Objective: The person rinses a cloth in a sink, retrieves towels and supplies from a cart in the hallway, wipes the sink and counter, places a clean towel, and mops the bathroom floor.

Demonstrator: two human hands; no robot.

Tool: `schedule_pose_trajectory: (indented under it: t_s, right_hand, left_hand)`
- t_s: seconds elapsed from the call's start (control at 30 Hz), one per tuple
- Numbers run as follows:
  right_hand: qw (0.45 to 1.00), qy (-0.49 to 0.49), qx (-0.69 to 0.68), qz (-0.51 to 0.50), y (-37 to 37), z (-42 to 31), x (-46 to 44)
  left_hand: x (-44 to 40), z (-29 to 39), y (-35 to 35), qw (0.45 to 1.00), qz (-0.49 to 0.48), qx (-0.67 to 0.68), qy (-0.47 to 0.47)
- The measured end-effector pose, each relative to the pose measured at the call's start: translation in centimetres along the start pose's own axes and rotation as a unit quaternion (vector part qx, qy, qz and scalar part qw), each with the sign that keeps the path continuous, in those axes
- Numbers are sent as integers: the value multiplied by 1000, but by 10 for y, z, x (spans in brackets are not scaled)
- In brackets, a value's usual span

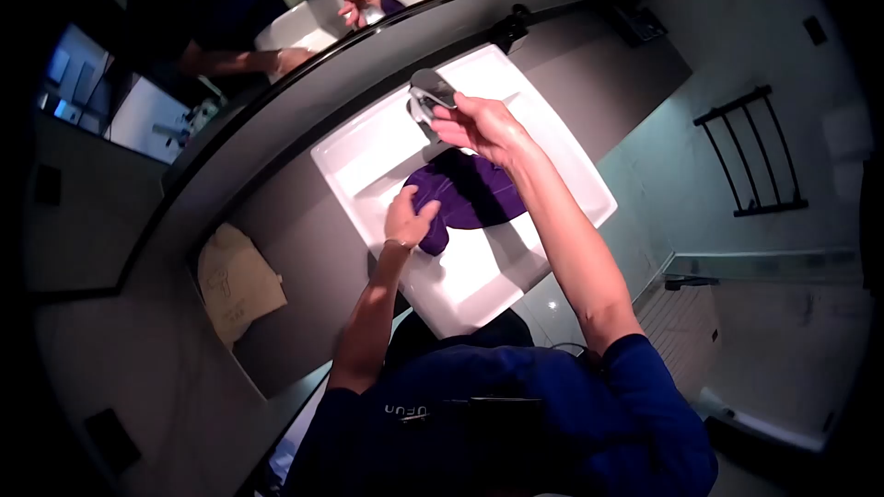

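Observation:
A dark purple cloth (474, 193) lies bunched in the white rectangular sink (354, 207), one end drooping toward the near side. My left hand (403, 221) is at the cloth's left edge, thumb and fingers apart; its fingertips seem to touch the fabric. Above the back of the basin, my right hand (483, 124) has its thumb and fingers around the lever of the metal faucet (425, 97). Part of the faucet is hidden behind those fingers, and no water stream can be made out.
A mirror (230, 46) behind the sink reflects both arms. On the grey counter (304, 212) lies a tan paper bag (241, 283) at left. Dark items (635, 18) stand at the far right end, and a black towel rack (750, 152) hangs on the right wall.

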State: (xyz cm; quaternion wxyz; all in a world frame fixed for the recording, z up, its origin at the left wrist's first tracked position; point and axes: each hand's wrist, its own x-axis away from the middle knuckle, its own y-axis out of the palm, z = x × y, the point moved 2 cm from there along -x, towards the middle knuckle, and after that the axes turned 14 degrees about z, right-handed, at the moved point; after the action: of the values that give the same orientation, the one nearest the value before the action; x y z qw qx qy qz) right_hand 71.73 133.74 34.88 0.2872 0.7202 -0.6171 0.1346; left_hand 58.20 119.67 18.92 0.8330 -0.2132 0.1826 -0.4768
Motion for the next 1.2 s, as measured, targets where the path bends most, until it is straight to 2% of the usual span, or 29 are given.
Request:
schedule_pose_trajectory:
  t_s: [0.03, 0.1, 0.17, 0.2, 0.23, 0.3, 0.37, 0.4, 0.43, 0.47, 0.5, 0.6, 0.67, 0.7, 0.73, 0.77, 0.8, 0.83, 0.87, 0.9, 0.97, 1.1, 1.17, 1.2]
  right_hand:
    - [999, 18, -42, -23, 11, -1, -8]
    - [985, 61, -154, -43, 15, -7, -16]
    - [976, 85, -183, -80, 14, -21, -12]
    - [977, 87, -177, -85, 14, -21, -14]
    - [977, 88, -173, -91, 15, -20, -17]
    - [972, 95, -178, -117, 15, -25, -22]
    - [966, 117, -175, -148, 16, -34, -22]
    - [966, 127, -156, -161, 13, -36, -20]
    - [965, 131, -157, -166, 5, -38, -19]
    - [975, 74, -74, -195, -7, -43, -16]
    - [975, 16, 10, -223, -20, -46, -14]
    - [962, -55, 200, -175, -68, -39, -5]
    - [936, -32, 309, -167, -107, -4, -15]
    - [894, -65, 413, -159, -125, 23, -23]
    - [870, -170, 416, -200, -148, 68, -44]
    - [846, -145, 478, -187, -142, 74, -30]
    - [780, -264, 536, -188, -138, 91, -26]
    - [750, -228, 600, -158, -128, 107, -19]
    - [696, -295, 641, -131, -121, 124, -7]
    - [667, -287, 674, -136, -108, 135, 1]
    - [641, -371, 667, -79, -93, 156, 5]
    - [613, -411, 674, -42, -78, 162, -36]
    - [570, -497, 654, -24, -79, 167, -71]
    - [587, -594, 550, 14, -74, 151, -71]
  left_hand:
    - [-1, 4, 7, 996, -57, -57, -28]
    - [-4, 24, 16, 960, -114, -251, 55]
    - [-13, 8, 44, 964, -123, -231, 48]
    - [-15, 8, 51, 975, -198, 8, -96]
    - [-13, 8, 57, 907, -250, 248, -229]
    - [-10, 41, 56, 815, -236, 431, -309]
    - [-11, 30, 86, 837, -203, 420, -286]
    - [-13, 29, 90, 836, -126, 448, -290]
    - [-14, 22, 86, 845, -93, 439, -291]
    - [-14, 16, 81, 853, -61, 429, -291]
    - [-14, 43, 63, 806, -30, 500, -317]
    - [-22, 4, 31, 808, -3, 464, -363]
    - [-20, 2, 20, 800, 59, 428, -417]
    - [-16, 13, 11, 800, 65, 426, -418]
    - [-13, 24, 2, 748, 81, 496, -433]
    - [-8, 33, -6, 691, 96, 562, -444]
    - [-3, 40, -15, 626, 38, 631, -457]
    - [1, 51, -27, 628, 41, 630, -456]
    - [4, 68, -40, 588, 32, 666, -458]
    - [9, 85, -52, 546, 23, 700, -460]
    - [22, 110, -67, 557, 40, 695, -453]
    - [47, 153, -80, 562, 70, 686, -457]
    - [57, 170, -85, 556, 97, 671, -481]
    - [63, 175, -86, 538, 89, 681, -489]
